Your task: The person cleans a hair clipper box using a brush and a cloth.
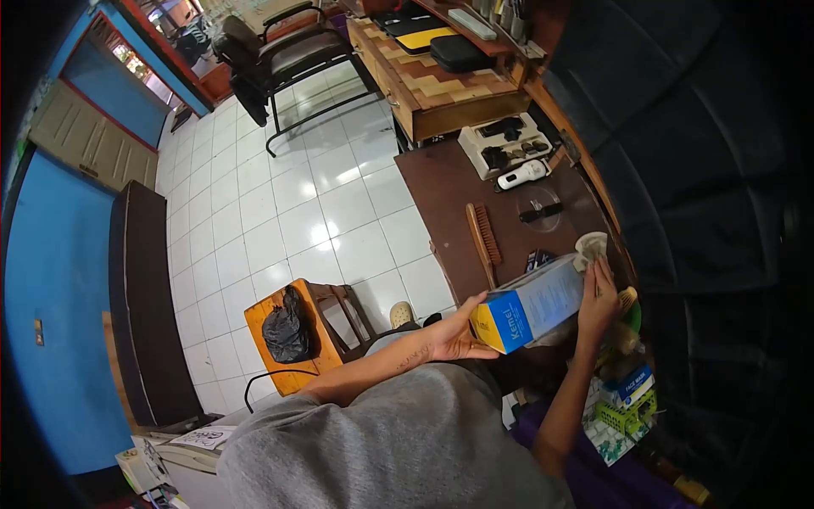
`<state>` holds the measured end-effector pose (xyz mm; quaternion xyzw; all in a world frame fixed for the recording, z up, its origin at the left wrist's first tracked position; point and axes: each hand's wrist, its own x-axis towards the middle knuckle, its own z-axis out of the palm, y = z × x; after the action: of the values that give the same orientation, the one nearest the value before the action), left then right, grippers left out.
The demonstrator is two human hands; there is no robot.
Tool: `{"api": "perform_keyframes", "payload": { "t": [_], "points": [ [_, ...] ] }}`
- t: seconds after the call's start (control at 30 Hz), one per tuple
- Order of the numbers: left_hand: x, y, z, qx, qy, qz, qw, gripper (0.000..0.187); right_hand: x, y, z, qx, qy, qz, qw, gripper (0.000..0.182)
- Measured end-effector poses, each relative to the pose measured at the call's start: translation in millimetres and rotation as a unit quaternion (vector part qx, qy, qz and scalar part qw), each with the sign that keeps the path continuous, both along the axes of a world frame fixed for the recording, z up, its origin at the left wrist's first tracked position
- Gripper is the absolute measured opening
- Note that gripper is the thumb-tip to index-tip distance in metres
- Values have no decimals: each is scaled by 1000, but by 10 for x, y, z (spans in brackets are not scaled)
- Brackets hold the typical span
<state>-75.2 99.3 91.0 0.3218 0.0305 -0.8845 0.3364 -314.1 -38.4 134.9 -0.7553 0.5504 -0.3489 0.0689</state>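
Note:
A blue, white and yellow Kemei box [543, 301] is held at a tilt in front of my body. My left hand [462, 333] grips its near end, thumb on top and fingers underneath. At the far end, my right hand [599, 297] pinches a whitish cloth [591, 248] against the box's corner. Beyond the box, on the brown table [441, 195], lie a wooden-handled brush [482, 242] and a clear round lid-like piece with a dark strip [541, 210]. A small dark patterned item [538, 259] is partly hidden behind the box.
A white clipper [521, 175] lies beside a molded tray [504, 144] of dark attachments. A wooden stool [263, 327] carries a black plastic bag [288, 329]. To my right are a green basket [627, 414] and a face mask box [636, 386]. A barber chair [288, 59] stands farther off.

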Motion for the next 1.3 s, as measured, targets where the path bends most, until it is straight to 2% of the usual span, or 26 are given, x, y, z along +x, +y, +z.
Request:
{"api": "perform_keyframes", "payload": {
  "t": [0.03,0.1,0.13,0.2,0.23,0.3,0.33,0.4,0.43,0.53,0.6,0.63,0.67,0.73,0.77,0.83,0.93,1.0,1.03,1.1,1.13,1.2,1.23,1.3],
  "points": [
    [-1,28,-24,-3,0,5,1000,90,-14,-4,-4,0,-3,-5,1000,28],
    [12,112,-94,13,-104,-40,994,105,38,39,6,13,-18,-29,999,29],
    [-8,173,-2,-56,-189,-13,980,117,90,86,28,13,-20,-22,999,29],
    [35,239,29,-211,-310,-65,925,119,175,205,63,19,-42,-40,998,30],
    [26,239,-45,-209,-312,-59,925,119,241,311,14,38,-31,-30,998,29],
    [-14,228,-251,-342,-451,-64,822,115,496,638,53,30,-4,53,998,28],
    [19,209,-190,-340,-450,-64,823,115,635,810,154,14,1,93,996,26],
    [111,152,-24,-396,-549,-107,728,103,747,982,189,20,7,159,987,24],
    [55,198,-186,-406,-618,-38,672,95,726,962,179,24,12,152,988,24],
    [84,226,-11,-442,-627,-1,641,122,621,755,165,14,-10,120,993,23],
    [0,194,-35,-522,-672,21,524,139,597,620,216,10,-34,102,994,24],
    [-40,143,-52,-549,-660,9,513,146,594,606,197,3,-17,113,993,24],
    [-96,83,-21,-548,-647,32,529,135,640,656,250,19,-22,121,992,24],
    [-179,34,-88,-417,-589,48,691,118,705,730,221,14,-16,189,982,24],
    [-128,-3,-118,-484,-622,72,612,106,691,729,200,13,-12,178,984,24],
    [-74,-11,-188,-489,-600,76,628,106,662,670,173,13,-11,199,980,23],
    [-62,10,-258,-481,-581,86,651,104,420,265,76,-49,-16,74,996,19],
    [-57,-21,-212,-514,-588,119,613,103,242,-22,6,-102,-52,-16,993,19],
    [-57,-41,-147,-515,-588,118,612,103,211,-57,-30,-103,-53,-17,993,19],
    [-68,-79,40,-494,-576,138,637,93,184,-95,-78,-79,-238,-52,967,21],
    [-67,-83,104,-494,-577,139,635,93,253,-24,-35,-79,-239,-51,966,21],
    [-76,-64,176,-367,-455,163,795,82,510,338,63,-63,-203,1,977,22],
    [-115,-25,78,-368,-442,170,801,69,586,482,37,-75,-145,64,984,24],
    [-150,-43,-77,-334,-429,183,819,68,759,768,10,-69,-53,146,986,31]
  ]
}}
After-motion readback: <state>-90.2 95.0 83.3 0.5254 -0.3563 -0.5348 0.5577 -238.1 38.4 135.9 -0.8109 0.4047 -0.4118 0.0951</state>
